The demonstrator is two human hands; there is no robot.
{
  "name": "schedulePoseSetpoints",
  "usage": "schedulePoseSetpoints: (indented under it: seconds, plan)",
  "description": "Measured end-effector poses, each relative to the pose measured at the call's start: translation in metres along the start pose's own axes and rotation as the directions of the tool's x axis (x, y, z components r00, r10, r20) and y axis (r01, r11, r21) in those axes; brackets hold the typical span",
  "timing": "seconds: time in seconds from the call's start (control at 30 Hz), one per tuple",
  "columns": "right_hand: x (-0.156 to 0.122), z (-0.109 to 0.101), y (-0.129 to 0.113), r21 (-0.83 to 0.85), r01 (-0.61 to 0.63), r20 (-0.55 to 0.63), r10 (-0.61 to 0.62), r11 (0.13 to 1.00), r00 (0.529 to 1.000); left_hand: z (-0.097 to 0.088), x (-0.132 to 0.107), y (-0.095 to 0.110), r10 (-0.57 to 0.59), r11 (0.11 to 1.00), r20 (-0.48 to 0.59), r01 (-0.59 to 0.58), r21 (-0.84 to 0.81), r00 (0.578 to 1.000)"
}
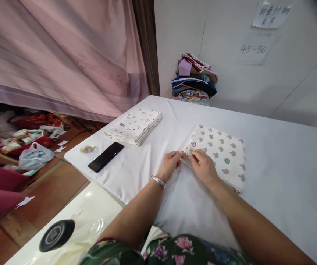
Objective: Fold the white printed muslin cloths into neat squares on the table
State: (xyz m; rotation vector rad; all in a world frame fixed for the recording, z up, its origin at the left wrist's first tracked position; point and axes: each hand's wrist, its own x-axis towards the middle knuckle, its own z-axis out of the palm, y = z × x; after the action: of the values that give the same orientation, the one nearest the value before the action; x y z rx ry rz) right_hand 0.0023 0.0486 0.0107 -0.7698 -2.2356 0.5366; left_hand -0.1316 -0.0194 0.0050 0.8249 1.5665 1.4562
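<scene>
A white cloth with grey, green and red mushroom shapes [224, 154] lies folded on the white-covered table [280, 176]. Both hands meet at its left edge. My left hand [171, 163], with a silver bracelet at the wrist, pinches the cloth's edge between thumb and fingers. Close beside it, my right hand [202, 163] grips the same edge, its fingers bent together over the fabric. The exact bit held between the fingertips is too small to make out. Farther left sits another folded white cloth with small dark prints [135, 125].
A black phone [106, 156] and a small tan bundle [88, 149] lie near the table's left edge. A round black object [56, 235] rests on a lower cream surface. Folded clothes [194, 79] are stacked by the wall. A pink curtain [64, 55] hangs at left.
</scene>
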Motion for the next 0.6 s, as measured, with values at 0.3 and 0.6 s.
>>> schedulePoseSetpoints:
  seconds: [0.3, 0.6]
  plan:
    - [0.002, -0.001, 0.008, 0.177, -0.100, -0.095, 0.118, 0.979, 0.988, 0.000, -0.003, -0.006, 0.173, 0.864, -0.103, -0.101, 0.494, 0.980]
    - [0.002, 0.000, 0.012, 0.188, -0.045, -0.137, 0.071, 0.981, 0.988, 0.017, -0.014, 0.001, 0.171, 0.734, -0.111, -0.052, 0.677, 0.979]
